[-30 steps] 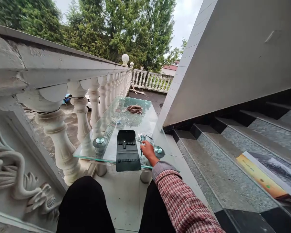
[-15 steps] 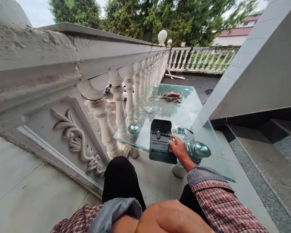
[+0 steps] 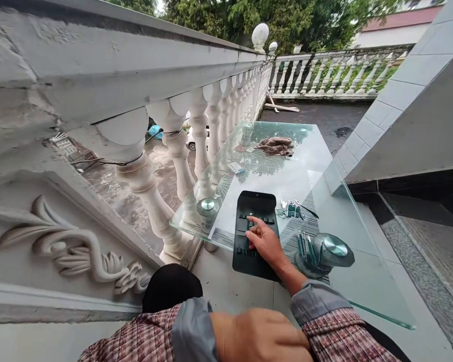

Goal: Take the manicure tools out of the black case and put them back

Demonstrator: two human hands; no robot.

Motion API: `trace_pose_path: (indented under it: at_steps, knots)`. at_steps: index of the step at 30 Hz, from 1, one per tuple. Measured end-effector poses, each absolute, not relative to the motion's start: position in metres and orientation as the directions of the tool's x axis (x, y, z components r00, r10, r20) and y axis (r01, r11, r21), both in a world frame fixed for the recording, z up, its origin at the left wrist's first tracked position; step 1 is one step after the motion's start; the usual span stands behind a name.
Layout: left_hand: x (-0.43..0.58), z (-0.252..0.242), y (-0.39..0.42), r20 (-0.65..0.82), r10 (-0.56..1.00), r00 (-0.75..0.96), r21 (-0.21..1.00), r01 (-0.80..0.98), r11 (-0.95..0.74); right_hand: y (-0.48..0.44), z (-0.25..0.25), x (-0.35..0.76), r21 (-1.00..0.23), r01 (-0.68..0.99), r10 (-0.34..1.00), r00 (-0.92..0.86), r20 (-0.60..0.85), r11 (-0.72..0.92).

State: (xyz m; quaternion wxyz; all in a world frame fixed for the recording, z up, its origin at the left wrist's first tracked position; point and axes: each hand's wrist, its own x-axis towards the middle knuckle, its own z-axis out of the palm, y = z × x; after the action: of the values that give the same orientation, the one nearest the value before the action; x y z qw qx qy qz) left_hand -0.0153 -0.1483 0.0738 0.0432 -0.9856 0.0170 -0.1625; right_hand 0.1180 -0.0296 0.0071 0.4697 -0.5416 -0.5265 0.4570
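A black case (image 3: pixel 254 201) with rows of small loops lies unfolded on the glass table (image 3: pixel 226 196), its near end over the front edge. My right hand (image 3: pixel 266 242) reaches over the case, thumb and forefinger closed on the small strap in its middle. The strap is mostly covered by the fingers. Close to the camera, my left hand (image 3: pixel 262 334) is curled with its back up; it is blurred, and whatever it may hold is hidden. Small metal tools (image 3: pixel 292 208) lie right of the case, and several slim metal tools (image 3: pixel 305 246) rest nearer me.
A crumpled brown cloth (image 3: pixel 275 147) and a small packet (image 3: pixel 236 168) lie farther back on the table. Round metal caps (image 3: pixel 334 246) mark the table's legs. A white balustrade (image 3: pixel 177 151) runs along the left; stone steps (image 3: pixel 419 236) are at the right.
My right hand has moved left from the case's right edge onto its middle strap. My left hand has shifted slightly at the bottom. The view has tilted down and moved closer.
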Motion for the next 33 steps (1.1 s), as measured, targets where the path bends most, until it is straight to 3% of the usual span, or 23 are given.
trace_pose_path:
  at_steps: [7,14,19,26,33]
  knots:
    - [-0.003,0.023,-0.075,0.392,-0.065,0.918,-0.162,0.000,-0.987,-0.012,0.004,0.116,-0.977,0.208,0.998,0.045,-0.032,-0.041]
    - [-0.008,-0.003,-0.052,0.327,-0.147,0.934,-0.246,-0.066,-0.967,-0.007,0.005,0.115,-0.927,0.375,0.999,-0.030,0.014,0.025]
    - [-0.008,-0.007,-0.046,0.337,-0.134,0.932,-0.260,-0.045,-0.965,-0.003,0.002,0.120,-0.847,0.510,0.989,-0.083,0.125,0.150]
    - [-0.009,-0.011,-0.040,0.360,-0.148,0.921,-0.286,-0.043,-0.957,-0.005,0.003,0.121,-0.625,0.676,0.920,-0.311,0.239,0.391]
    - [-0.007,-0.013,-0.041,0.390,-0.156,0.907,-0.284,-0.042,-0.958,-0.007,0.000,0.124,-0.608,0.657,0.894,-0.352,0.275,0.446]
